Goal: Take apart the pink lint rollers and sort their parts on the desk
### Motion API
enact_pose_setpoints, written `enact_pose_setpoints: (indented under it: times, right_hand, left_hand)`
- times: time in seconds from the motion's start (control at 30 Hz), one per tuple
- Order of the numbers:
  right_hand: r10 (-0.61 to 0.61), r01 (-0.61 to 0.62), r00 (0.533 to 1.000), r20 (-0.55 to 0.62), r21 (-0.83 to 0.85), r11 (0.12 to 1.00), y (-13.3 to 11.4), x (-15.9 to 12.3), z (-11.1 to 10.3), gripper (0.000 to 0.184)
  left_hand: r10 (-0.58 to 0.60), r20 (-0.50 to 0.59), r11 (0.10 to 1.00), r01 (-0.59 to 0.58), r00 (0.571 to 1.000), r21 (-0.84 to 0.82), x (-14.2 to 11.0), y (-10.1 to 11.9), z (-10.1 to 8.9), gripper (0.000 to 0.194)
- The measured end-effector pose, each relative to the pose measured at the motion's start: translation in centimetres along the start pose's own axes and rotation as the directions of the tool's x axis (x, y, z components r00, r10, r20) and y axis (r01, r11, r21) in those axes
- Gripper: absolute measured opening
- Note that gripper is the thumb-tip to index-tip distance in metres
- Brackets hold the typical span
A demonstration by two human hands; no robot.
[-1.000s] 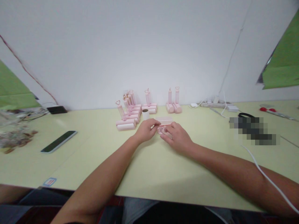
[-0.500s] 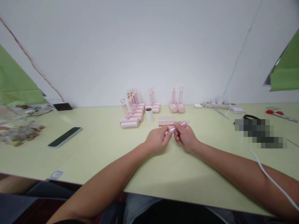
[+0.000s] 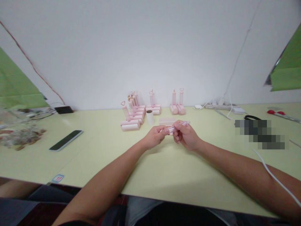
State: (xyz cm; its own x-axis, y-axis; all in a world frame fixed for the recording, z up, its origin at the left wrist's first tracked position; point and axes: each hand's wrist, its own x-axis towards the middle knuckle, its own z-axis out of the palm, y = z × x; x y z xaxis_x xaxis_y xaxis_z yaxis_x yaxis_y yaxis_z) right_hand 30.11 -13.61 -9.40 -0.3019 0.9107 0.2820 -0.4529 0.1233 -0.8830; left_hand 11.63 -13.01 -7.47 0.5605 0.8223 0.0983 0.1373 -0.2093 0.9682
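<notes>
Both my hands meet above the middle of the yellow-green table point(image 3: 164, 169). My right hand point(image 3: 185, 135) is closed round a slim pink handle piece point(image 3: 180, 124) that sticks out up and to the right. My left hand point(image 3: 154, 136) pinches the handle's near end with thumb and fingers. Just behind my hands lies a pink and white roller block point(image 3: 166, 121). A small white paper roll point(image 3: 150, 116) stands left of it.
Several finished pink lint rollers point(image 3: 133, 117) stand in groups along the back, with a pair point(image 3: 177, 105) further right. A phone point(image 3: 66, 140) lies at left, a heap of small bits point(image 3: 21, 136) at far left. A power strip point(image 3: 221, 106), cables and red-handled scissors point(image 3: 279, 114) lie at right.
My hands lifted the pink handle piece off the table from beside the roller block and now hold it between them, a little higher than half a second ago.
</notes>
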Motion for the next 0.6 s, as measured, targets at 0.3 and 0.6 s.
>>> enact_pose_setpoints:
  times: [0.3,0.6]
  right_hand:
    - [-0.172,0.055,0.970,-0.173,-0.533,0.844,-0.1,4.7,-1.4,0.022]
    - [-0.177,0.072,0.984,0.035,-0.976,0.208,0.6,11.6,2.4,0.025]
  left_hand:
    - [0.138,-0.481,0.853,0.143,0.866,0.502,0.6,-1.3,-7.1,0.021]
    - [0.135,-0.477,0.593,0.315,0.869,0.741,0.8,-3.7,-8.6,0.040]
